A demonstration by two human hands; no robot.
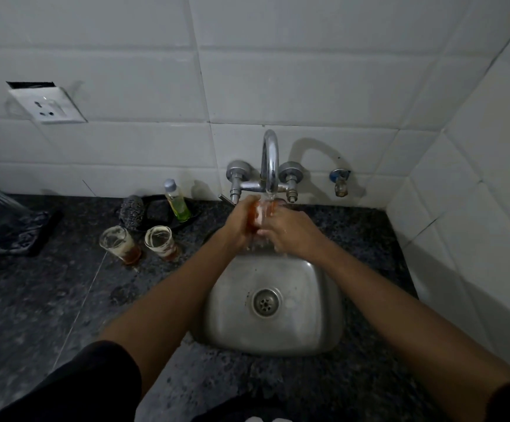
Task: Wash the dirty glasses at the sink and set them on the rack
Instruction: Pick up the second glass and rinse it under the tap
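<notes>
Sleeves: dark short sleeves sit at the bottom edge, nearest the camera, with both bare forearms reaching forward over the basin.
Left hand (241,222): wrapped around the left side of a clear drinking glass with an orange tint (262,213), fingers closed on it.
Right hand (290,233): pressed to the right side of the same glass, fingers curled around it, wet.
Held glass: clasped between both hands directly under the running stream from the curved chrome tap (269,161), above the back edge of the sink.
Sink: small square stainless steel basin (308,315) with a round drain, set in the dark speckled stone counter (34,300).
Dirty glasses: two clear glasses with brown dregs (121,243) (160,240) stand side by side on the counter, left of the sink.
Behind them: a clear bottle of green liquid (177,202) and a steel scrubber (132,211), near the white tiled wall (125,56).
Rack: a dark-based object at the far left edge; too dim to tell what it is.
</notes>
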